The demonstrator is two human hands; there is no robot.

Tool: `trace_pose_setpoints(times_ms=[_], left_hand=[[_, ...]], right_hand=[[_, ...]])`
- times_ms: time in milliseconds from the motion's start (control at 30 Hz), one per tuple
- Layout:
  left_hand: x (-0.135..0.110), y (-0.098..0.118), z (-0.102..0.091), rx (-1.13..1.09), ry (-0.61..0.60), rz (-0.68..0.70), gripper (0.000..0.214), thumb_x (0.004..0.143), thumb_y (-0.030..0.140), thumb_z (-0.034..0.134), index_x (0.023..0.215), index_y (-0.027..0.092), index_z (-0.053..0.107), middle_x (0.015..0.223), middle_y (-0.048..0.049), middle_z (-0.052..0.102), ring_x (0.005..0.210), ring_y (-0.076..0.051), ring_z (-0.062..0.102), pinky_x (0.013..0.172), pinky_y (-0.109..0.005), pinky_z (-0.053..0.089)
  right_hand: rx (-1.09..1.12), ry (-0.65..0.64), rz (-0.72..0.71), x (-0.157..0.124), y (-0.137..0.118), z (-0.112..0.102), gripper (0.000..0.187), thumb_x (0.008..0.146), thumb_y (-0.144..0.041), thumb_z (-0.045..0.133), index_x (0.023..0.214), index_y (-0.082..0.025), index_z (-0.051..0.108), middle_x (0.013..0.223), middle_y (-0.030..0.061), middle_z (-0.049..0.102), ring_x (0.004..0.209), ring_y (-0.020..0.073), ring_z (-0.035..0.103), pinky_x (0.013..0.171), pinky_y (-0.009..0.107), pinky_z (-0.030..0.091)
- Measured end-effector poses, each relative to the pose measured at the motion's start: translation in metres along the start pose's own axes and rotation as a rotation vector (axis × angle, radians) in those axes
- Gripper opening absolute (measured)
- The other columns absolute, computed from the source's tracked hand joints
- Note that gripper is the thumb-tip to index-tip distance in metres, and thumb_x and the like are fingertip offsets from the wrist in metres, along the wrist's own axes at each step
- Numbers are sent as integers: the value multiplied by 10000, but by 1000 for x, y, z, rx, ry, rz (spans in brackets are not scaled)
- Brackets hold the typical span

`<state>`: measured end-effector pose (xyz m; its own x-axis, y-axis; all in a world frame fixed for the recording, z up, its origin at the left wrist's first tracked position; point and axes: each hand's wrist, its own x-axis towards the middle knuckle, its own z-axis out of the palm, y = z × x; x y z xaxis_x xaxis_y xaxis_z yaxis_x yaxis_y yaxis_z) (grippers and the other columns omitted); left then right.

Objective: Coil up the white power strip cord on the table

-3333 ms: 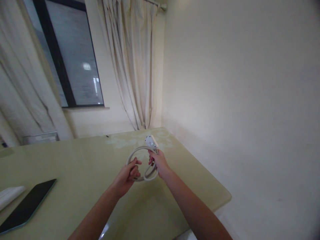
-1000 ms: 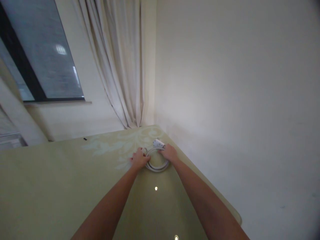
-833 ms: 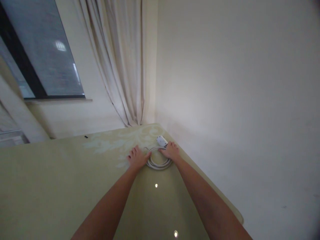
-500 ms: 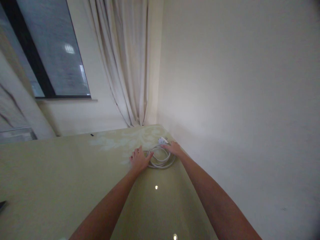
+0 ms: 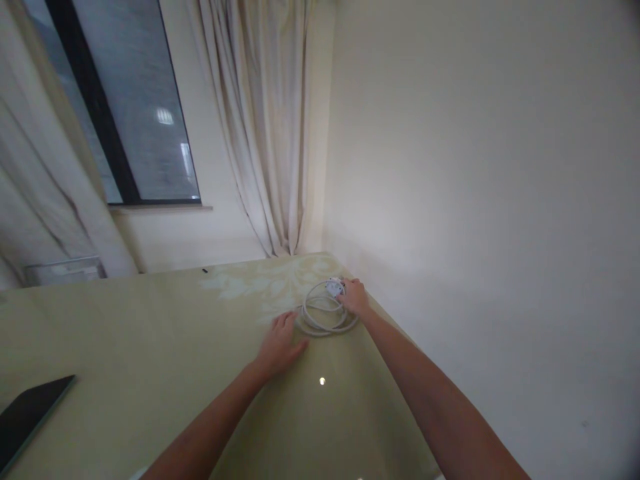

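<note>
The right hand's (image 5: 354,297) fingers clamp the plug (image 5: 333,288), likely steadying the cable (image 5: 325,333) at the table's (image 5: 150,347) far right. The left hand (image 5: 280,347), thumb and fingers apart, lies close beside.

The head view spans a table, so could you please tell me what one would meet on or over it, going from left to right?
Flat black object → small dark object farther back → left hand → coiled pale cable → right hand.

The tabletop (image 5: 165,347) is olive-green with a whitish leaf pattern (image 5: 260,283), the cable (image 5: 326,333) light grey, the lower-left flat object (image 5: 33,415) black.
</note>
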<state>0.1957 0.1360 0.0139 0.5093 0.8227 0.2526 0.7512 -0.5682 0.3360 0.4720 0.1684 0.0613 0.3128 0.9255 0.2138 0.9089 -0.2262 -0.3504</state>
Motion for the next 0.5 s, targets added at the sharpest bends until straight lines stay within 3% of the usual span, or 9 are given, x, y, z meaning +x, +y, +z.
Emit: trace_pose_setpoints(times_ms=[133,233,300,367,500], left_hand=[[3,14,4,92,-80,199,641,940,251,576,1557,211,412,1649,-119,422,1526,-281,359,1264,-479,251],[20,29,10,132,-125,302,506,963,185,542,1464,259,516,1545,-101,549,1468,-266,448,1272,-520,212],[28,38,13,156,-157,343,348,976,181,533,1307,230,625,1369,-125,660,1341,-280,563,1220,-522,309],[30,47,15,177,-183,378,252,985,170,513,1183,200,666,1238,-142,691,1223,-288,622,1106,-484,438],[14,60,16,196,-220,432,227,1011,222,504,1198,210,633,1191,-128,678,1103,-277,650,937,-411,518]], right_hand=[[-39,54,-164,-4,-18,-3,422,980,-153,492,1361,-193,667,1408,198,573,1327,322,510,1097,417,400],[-50,4,-335,-1,-31,-5,454,1024,-191,454,1441,-274,612,1383,114,639,1289,258,561,1098,362,412],[-62,-43,-408,3,-36,-7,454,1041,-257,471,1481,-310,568,1359,72,678,1249,227,608,1063,333,449],[-87,-71,-417,11,-39,-8,418,1049,-295,472,1447,-278,600,1302,104,714,1204,250,651,1014,366,490],[-123,-114,-407,25,-47,-7,280,1015,-203,519,1175,-180,748,1095,184,763,1077,307,713,923,425,537]])
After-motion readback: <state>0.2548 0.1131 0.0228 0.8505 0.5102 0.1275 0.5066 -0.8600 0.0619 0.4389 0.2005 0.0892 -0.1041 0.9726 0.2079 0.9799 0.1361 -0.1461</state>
